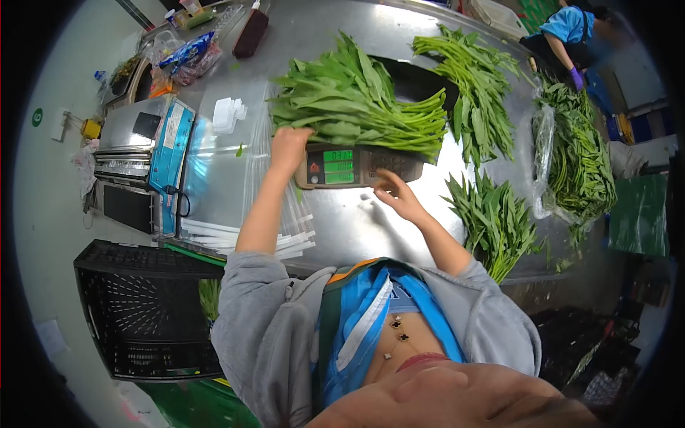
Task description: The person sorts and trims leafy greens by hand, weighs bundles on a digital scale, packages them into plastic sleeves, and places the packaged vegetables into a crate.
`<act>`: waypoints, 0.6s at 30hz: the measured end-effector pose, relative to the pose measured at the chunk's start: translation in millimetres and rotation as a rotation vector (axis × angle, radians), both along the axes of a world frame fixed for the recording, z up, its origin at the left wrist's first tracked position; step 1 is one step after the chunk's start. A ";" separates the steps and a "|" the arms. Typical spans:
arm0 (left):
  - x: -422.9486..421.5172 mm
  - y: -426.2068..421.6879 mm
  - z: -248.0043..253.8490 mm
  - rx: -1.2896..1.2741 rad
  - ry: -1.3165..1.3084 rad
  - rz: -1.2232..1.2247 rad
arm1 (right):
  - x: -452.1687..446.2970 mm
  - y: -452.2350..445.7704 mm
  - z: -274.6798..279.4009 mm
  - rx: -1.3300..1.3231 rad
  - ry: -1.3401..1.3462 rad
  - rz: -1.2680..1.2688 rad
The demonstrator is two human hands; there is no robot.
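A large bunch of leafy greens (pixel 342 100) lies on a digital scale (pixel 312 170), its leaves to the left and cut stems to the right. The scale's green display is lit. My left hand (pixel 291 148) is at the lower left edge of the leaves, its fingers closed at them; what they grip, if anything, is hidden. Over the right part of the scale's keypad, just below the stems, is my right hand (pixel 399 197), with its fingers apart and nothing in them.
More greens (pixel 481 93) lie to the right, with a smaller bunch (pixel 492 221) nearer me. Clear plastic bags (pixel 267 192) and a blue-edged machine (pixel 168 135) are at left. A black crate (pixel 143 307) stands lower left. Another person (pixel 567 32) is at upper right.
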State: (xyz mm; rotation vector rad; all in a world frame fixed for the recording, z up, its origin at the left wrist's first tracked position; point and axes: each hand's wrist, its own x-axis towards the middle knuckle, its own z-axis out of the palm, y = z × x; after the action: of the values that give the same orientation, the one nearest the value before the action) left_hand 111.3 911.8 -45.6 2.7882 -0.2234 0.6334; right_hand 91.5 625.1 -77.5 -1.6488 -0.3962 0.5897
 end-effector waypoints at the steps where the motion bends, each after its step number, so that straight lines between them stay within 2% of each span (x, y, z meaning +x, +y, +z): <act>1: 6.5 2.3 -6.5 0.071 0.198 -0.035 | 14.2 -0.4 -26.6 0.040 0.069 0.000; 2: -2.8 -13.6 5.2 -0.015 0.134 -0.106 | 27.1 -2.1 -23.1 0.041 0.049 0.004; 3: -17.1 -36.3 14.9 -0.024 0.076 -0.220 | 33.7 -4.7 -20.9 0.345 0.359 -0.133; 4: -35.1 -60.8 16.6 0.048 0.140 -0.251 | 37.3 -6.8 -19.4 0.650 0.672 -0.269; 5: -56.0 -90.2 40.4 0.027 0.376 -0.286 | 33.4 -7.8 17.9 0.767 0.641 -0.219; 6: -65.3 -102.3 69.3 0.069 0.450 -0.551 | 33.9 -14.0 15.7 0.803 0.604 -0.355; 8: -57.0 -99.2 118.1 -0.458 0.702 -0.753 | 32.8 -37.6 8.4 0.797 0.774 -0.464; 9: -38.1 -94.0 116.6 -0.760 0.561 -0.558 | 33.2 -52.7 -7.7 0.741 0.662 -0.503; 10: -10.9 -85.6 111.9 -1.046 0.408 -0.347 | 29.6 -64.8 2.0 0.782 0.806 -0.479; 12: 52.5 -62.2 72.8 -1.151 0.045 -0.167 | 12.8 -69.8 31.8 0.893 0.760 -0.451; 13: 64.2 -60.2 30.8 -1.146 0.045 -0.185 | 14.7 -81.2 12.3 0.880 0.729 -0.416; 14: 74.9 -61.1 -20.2 -1.073 0.332 -0.129 | 15.7 -89.5 -3.5 0.783 0.706 -0.460; 15: 82.0 -66.0 -42.6 -0.984 0.610 -0.070 | 13.2 -93.1 -0.3 0.677 0.701 -0.502; 16: 67.1 -86.5 -32.5 -1.099 0.920 -0.006 | 9.3 -95.5 3.2 0.572 0.698 -0.544; 17: 73.5 -89.4 -91.3 -1.517 1.092 -0.096 | 10.5 -103.0 -0.7 0.346 0.630 -0.542; 18: 47.3 -116.3 -66.6 -1.820 1.110 -0.214 | 15.9 -110.9 -33.0 0.424 0.673 -0.432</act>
State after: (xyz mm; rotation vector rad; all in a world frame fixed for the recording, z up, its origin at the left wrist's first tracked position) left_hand 158.6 795.6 -112.3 0.9570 0.2193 -0.6081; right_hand 107.4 514.2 -110.5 -1.0030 0.3086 0.6371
